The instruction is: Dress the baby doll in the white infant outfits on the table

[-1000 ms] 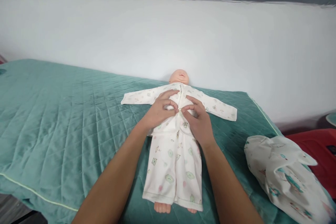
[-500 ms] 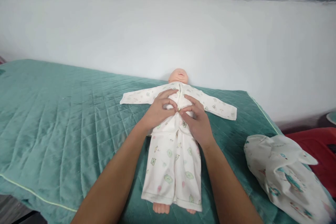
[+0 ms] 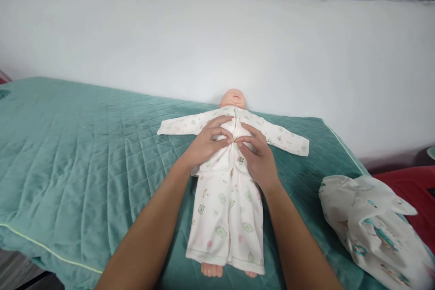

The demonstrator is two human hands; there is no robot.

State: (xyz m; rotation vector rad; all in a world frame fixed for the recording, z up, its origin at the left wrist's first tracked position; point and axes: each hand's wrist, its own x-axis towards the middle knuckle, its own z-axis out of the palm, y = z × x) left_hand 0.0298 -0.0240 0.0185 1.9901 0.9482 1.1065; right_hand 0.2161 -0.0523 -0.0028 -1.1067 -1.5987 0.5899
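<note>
1. Now, the left hand (image 3: 210, 142): thumb and forefinger pinched on the shirt (image 3: 219, 163) at mid-front, other fingers spread over the chest.
2. The right hand (image 3: 260, 156) mirrors it, pinching the fabric just beside.
3. And the change? Tiny: the fingertips sit a touch higher than a moment ago, both pinches kept. So the work stays at that one spot, I'd judge; whether the edges meet under those fingers, I can't tell.
4. The doll (image 3: 233, 98) lies on its back beneath both hands, sleeves out wide, unmoved.
5. Below, trousers (image 3: 210, 217), feet poking out.
6. Under everything, the green quilt (image 3: 102, 154); off right, well apart, a rumpled printed cloth (image 3: 370, 222).
</note>
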